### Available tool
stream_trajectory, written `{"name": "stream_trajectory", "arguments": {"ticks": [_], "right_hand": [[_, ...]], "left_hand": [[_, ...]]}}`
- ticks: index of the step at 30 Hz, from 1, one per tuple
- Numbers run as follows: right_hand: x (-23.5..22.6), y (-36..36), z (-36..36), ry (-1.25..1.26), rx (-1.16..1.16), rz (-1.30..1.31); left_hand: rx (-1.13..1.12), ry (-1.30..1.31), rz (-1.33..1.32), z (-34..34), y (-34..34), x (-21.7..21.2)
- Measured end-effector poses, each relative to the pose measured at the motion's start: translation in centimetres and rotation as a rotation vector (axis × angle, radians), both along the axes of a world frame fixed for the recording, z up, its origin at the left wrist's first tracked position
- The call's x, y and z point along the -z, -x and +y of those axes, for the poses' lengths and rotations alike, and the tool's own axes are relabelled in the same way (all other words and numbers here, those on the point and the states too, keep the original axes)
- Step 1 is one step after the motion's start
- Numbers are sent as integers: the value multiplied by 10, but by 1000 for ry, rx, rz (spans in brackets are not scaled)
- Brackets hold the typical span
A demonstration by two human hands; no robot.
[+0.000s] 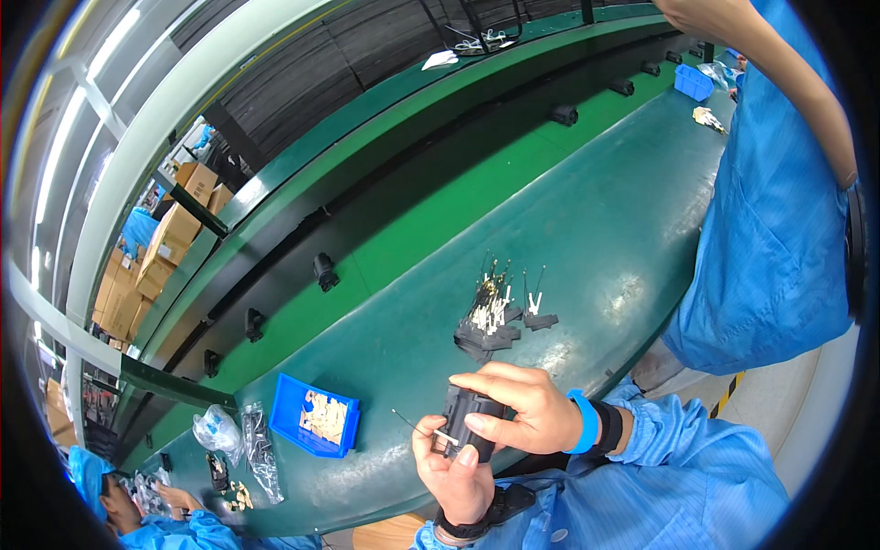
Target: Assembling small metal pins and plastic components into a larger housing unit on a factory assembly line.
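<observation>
Close to the table's near edge I hold a black plastic housing up between both hands. My right hand is wrapped round its top and right side, thumb across its face. My left hand is closed on its lower left corner. By the left fingertips a small white piece sits against the housing, and a thin dark wire sticks out to the left. Beyond my hands lies a pile of flat black parts with white pieces and thin wires. Whether the left fingers also grip the white piece is unclear.
On the left stands a blue bin of small beige pieces, beside clear plastic bags. Past the green table runs a green conveyor belt carrying several black housings. A blue-clad person stands close at right; another person works at lower left.
</observation>
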State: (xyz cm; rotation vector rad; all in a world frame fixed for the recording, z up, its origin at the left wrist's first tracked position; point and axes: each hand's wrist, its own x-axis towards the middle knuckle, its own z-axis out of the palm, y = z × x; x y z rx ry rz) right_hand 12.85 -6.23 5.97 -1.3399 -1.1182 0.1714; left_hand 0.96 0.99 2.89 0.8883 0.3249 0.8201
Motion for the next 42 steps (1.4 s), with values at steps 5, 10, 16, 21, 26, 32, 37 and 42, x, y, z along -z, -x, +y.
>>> {"name": "stream_trajectory", "arguments": {"ticks": [5,10,16,21,26,32,37,42], "right_hand": [[6,-6,0,-6,15,26],[3,-6,0,10,58,13],[5,-5,0,73,60,58],[7,-11,4,-13,-26,-63],[12,-19,7,-39,-22,-85],[2,-28,2,-114,120,82],[-12,-53,-18,-222,294,64],[-14,-62,-24,-137,260,40]], "left_hand": [[198,169,-58,5,2,-5],[265,215,-105,8,2,-7],[205,45,-49,4,-3,-2],[133,-101,49,9,-3,-1],[190,-137,84,17,-11,-10],[283,106,-45,13,-37,-27],[394,-115,9,-3,-80,-65],[-9,-1017,183,-10,-103,-63]]}}
